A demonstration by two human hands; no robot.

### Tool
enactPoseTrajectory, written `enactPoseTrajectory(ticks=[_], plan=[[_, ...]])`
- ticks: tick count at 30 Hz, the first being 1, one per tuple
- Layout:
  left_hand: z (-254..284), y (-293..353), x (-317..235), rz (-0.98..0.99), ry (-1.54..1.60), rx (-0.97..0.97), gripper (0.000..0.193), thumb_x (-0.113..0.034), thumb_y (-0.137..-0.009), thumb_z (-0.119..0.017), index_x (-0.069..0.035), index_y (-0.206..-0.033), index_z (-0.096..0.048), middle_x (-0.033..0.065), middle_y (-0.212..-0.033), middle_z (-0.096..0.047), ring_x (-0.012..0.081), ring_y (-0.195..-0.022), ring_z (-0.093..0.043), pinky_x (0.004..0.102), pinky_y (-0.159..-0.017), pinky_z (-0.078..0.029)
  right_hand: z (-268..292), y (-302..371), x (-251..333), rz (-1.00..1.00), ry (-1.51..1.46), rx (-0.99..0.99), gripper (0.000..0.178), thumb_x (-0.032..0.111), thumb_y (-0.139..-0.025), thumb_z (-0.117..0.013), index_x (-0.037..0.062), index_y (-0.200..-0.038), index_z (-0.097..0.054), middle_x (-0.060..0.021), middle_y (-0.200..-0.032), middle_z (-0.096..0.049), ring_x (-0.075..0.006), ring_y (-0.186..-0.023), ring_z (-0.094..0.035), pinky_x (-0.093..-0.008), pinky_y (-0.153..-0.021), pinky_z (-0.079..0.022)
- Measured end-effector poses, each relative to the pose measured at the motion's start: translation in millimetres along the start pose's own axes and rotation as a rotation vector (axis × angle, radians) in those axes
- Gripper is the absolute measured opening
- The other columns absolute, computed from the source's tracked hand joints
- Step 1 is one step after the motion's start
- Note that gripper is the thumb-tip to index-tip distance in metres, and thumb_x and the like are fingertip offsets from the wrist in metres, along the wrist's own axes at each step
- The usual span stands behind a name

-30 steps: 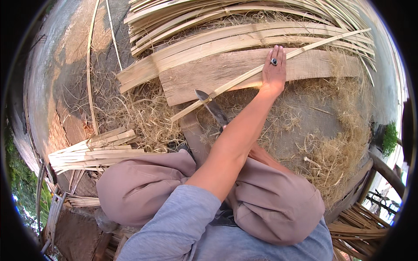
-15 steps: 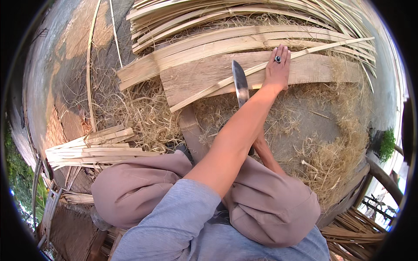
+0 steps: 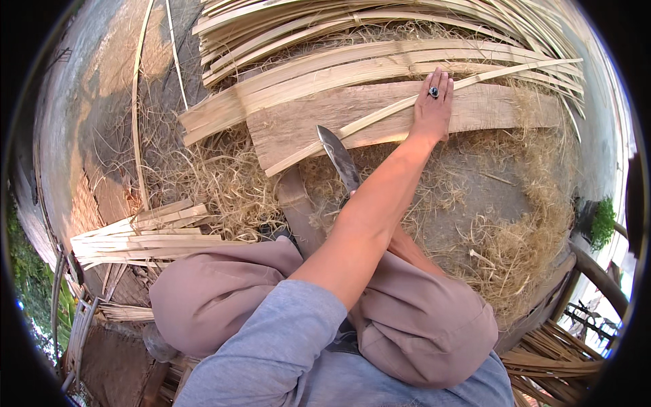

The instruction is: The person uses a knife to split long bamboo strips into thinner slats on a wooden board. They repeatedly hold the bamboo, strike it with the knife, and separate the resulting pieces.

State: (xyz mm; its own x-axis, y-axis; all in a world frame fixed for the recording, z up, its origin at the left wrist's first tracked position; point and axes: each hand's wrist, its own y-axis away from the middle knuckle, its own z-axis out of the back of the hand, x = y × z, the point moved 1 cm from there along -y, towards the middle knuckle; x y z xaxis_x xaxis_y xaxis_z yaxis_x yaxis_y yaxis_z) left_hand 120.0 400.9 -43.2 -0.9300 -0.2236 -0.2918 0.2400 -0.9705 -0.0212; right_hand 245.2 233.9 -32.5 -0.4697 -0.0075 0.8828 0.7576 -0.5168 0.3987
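Note:
My left hand (image 3: 432,103), with a dark ring on one finger, lies flat on a thin bamboo strip (image 3: 380,114) and holds it against a wide wooden board (image 3: 488,108). A long knife blade (image 3: 339,157) points up toward the strip, and its tip touches the strip's lower part on the board. The knife's handle and my right hand are hidden under my left forearm. Only part of my right forearm (image 3: 407,249) shows above my knee.
Split bamboo slats (image 3: 380,41) are piled beyond the board. A second bundle of slats (image 3: 135,234) lies at my left. Dry shavings (image 3: 224,183) cover the ground around the board. A dark wooden block (image 3: 298,210) stands in front of my knees.
The knife blade swung up steeply half a second ago and has come back down onto the strip near the board's left end. My left hand stayed pressed on the strip.

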Motion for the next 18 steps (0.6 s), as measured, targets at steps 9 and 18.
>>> enactPoseTrajectory(ticks=[9,18], plan=[[0.1,0.4,0.9,-0.007,0.044,0.006,0.144,-0.050,-0.056,-0.096,0.005,-0.162,-0.016,0.0214,-0.171,-0.019,0.0365,-0.161,-0.006,0.0438,-0.132,-0.002,-23.3,-11.3,-3.6,0.072,0.024,0.086,0.052,0.031,-0.098,-0.070,-0.0001,-0.136,-0.053,-0.0182,-0.127,-0.060,-0.0275,-0.113,-0.058,-0.0418,-0.095,-0.047],[3.6,0.8,5.1,-0.009,0.030,0.017,0.141,-0.049,-0.058,-0.096,0.004,-0.163,-0.017,0.0204,-0.171,-0.019,0.0353,-0.161,-0.006,0.0435,-0.133,-0.001,-66.6,9.7,-8.6,0.141,0.023,0.205,0.047,0.030,-0.100,-0.068,0.0004,-0.133,-0.056,-0.0150,-0.115,-0.064,-0.0229,-0.100,-0.062,-0.0385,-0.084,-0.050]])
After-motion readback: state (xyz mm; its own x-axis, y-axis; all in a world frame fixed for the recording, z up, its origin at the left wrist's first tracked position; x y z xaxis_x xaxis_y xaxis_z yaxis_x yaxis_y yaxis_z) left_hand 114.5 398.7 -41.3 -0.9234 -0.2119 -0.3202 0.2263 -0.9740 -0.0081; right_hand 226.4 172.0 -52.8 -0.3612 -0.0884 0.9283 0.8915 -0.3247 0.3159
